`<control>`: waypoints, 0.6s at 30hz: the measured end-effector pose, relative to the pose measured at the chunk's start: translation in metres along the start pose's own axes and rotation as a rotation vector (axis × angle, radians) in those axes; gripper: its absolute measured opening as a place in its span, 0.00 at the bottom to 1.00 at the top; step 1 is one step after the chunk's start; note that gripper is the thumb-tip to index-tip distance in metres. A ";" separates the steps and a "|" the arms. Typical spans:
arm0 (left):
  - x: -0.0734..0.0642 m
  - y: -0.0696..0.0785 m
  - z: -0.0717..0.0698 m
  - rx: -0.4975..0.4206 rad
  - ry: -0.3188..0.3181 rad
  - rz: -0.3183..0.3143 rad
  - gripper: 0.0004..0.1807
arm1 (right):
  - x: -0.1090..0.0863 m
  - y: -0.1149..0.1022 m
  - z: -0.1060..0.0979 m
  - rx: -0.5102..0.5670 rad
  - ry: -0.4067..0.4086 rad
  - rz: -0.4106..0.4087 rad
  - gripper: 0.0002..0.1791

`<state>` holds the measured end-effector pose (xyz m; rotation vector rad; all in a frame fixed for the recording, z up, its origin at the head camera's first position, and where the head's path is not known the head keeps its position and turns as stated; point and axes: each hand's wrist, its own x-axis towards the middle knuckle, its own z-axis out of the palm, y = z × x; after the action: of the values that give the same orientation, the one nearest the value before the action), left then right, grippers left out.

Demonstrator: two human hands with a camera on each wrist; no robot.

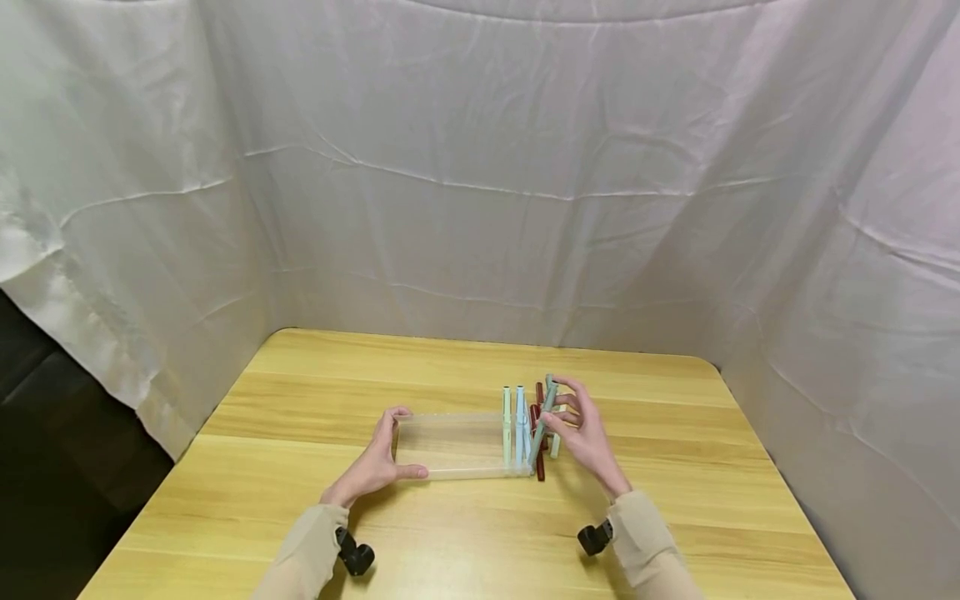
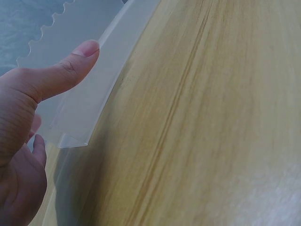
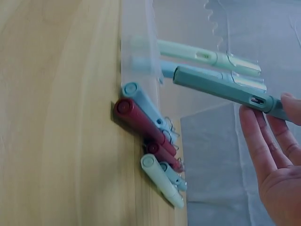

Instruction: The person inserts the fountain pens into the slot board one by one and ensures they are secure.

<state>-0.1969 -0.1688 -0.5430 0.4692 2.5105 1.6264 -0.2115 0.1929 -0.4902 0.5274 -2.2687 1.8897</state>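
Note:
A clear plastic pen holder (image 1: 465,474) with scalloped edges lies in front of me. My left hand (image 1: 377,464) grips its left end, the thumb (image 2: 66,75) along the near wall and the fingers at the far side. Toward its right end a light green pen (image 1: 507,427) and a light blue pen (image 1: 519,425) lie side by side across it. My right hand (image 1: 588,432) pinches a grey-green pen (image 3: 216,88) near its cap end, tilted above the right end of the holder. The fingers partly cover that cap.
Beside the holder's right end lie loose pens on the wooden table (image 1: 465,542): dark red pens (image 3: 141,121), a blue pen (image 3: 146,109), a pale green pen (image 3: 162,181) and another partly hidden one. Grey curtains (image 1: 480,250) stand around the table's back and sides.

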 end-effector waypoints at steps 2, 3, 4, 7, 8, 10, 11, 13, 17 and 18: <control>0.000 -0.001 0.000 0.005 0.002 0.003 0.56 | 0.000 -0.001 0.003 0.002 0.003 -0.012 0.35; 0.000 -0.001 0.000 0.008 0.004 0.005 0.56 | 0.001 0.000 0.004 0.000 0.002 -0.022 0.35; 0.000 -0.001 0.000 0.008 0.005 0.008 0.56 | 0.001 0.000 0.006 -0.002 0.004 -0.026 0.35; 0.000 -0.001 0.000 0.007 0.006 0.012 0.56 | 0.001 0.000 0.011 -0.014 0.013 -0.033 0.35; 0.000 -0.001 0.000 0.006 0.005 0.013 0.56 | 0.001 -0.001 0.012 -0.020 0.016 -0.031 0.35; 0.000 -0.001 0.000 0.004 0.003 0.013 0.56 | 0.001 -0.002 0.016 -0.034 0.024 -0.025 0.34; 0.000 -0.001 0.000 0.004 0.003 0.014 0.56 | 0.001 -0.003 0.018 -0.038 0.026 -0.025 0.34; 0.000 -0.002 0.000 0.005 0.002 0.015 0.56 | 0.001 -0.004 0.022 -0.049 0.032 -0.022 0.34; 0.001 -0.002 0.000 0.008 0.005 0.019 0.56 | 0.001 -0.006 0.030 -0.099 0.034 -0.027 0.33; 0.001 -0.002 0.000 0.008 0.005 0.017 0.56 | 0.001 -0.006 0.032 -0.108 0.034 -0.025 0.33</control>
<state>-0.1984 -0.1696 -0.5451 0.4895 2.5248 1.6260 -0.2066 0.1603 -0.4909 0.5020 -2.3150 1.7389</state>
